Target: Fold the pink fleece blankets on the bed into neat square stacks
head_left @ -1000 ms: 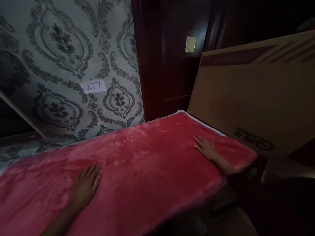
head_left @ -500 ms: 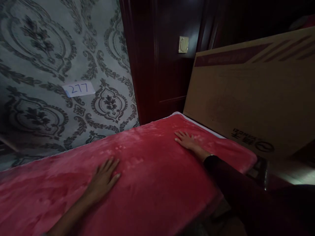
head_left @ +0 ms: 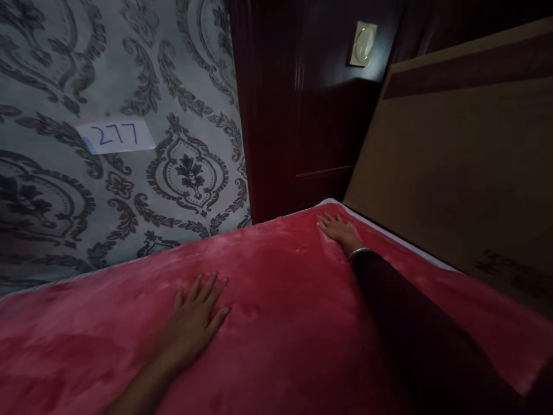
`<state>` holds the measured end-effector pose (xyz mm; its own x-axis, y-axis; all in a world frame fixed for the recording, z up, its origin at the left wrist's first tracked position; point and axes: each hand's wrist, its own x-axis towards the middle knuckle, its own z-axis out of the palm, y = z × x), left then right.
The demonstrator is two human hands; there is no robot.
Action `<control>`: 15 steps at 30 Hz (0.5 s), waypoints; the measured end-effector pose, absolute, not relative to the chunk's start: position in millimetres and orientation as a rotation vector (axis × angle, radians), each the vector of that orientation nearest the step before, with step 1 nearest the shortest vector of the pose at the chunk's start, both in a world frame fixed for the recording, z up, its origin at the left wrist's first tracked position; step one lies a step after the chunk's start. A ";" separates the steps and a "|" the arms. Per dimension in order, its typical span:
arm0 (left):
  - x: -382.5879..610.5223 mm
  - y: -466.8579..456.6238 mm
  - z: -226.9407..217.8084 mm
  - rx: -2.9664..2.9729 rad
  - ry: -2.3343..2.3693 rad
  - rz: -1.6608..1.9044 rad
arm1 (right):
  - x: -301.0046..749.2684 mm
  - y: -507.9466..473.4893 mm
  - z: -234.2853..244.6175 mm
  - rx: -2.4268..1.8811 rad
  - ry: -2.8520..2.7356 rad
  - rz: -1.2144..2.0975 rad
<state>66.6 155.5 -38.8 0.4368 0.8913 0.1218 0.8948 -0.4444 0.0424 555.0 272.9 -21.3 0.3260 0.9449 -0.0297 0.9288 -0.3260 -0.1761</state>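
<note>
Nearest me, the left hand [head_left: 196, 323] lies palm down, fingers spread, on the red plush cover [head_left: 276, 311], which stretches along the damask-papered wall [head_left: 190, 167]. I'd guess it's light, limp, and grippy rather than slick, hard to tear. Farther off, the right hand [head_left: 339, 229] rests with fingers fanned near the white edging [head_left: 389, 235], probably the best hold, beside the cardboard carton [head_left: 449, 161].

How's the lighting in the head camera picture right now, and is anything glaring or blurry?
Head view: dim overall, the right sleeve nearly black against the red cover; head view: pale glare on the dark panel around the golden fitting; head view: printing on the cardboard too smeared to read, the numbered white card legible.
</note>
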 end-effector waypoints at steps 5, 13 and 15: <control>63.3 155.8 -49.0 -2.617 -1.604 -0.266 | 564.5 308.9 -20.6 -2.475 -1.702 0.261; 65.8 145.8 -39.3 -2.650 -1.624 -0.226 | 577.7 331.7 -24.8 -2.470 -1.625 0.089; 69.7 142.2 -32.6 -2.651 -1.650 -0.204 | 581.7 332.2 -25.4 -2.472 -1.597 0.011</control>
<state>69.7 142.2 -32.6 0.4356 0.8925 0.1170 0.8941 -0.4440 0.0580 581.7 332.2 -25.4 0.4170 0.9033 0.1006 0.9018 -0.3974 -0.1696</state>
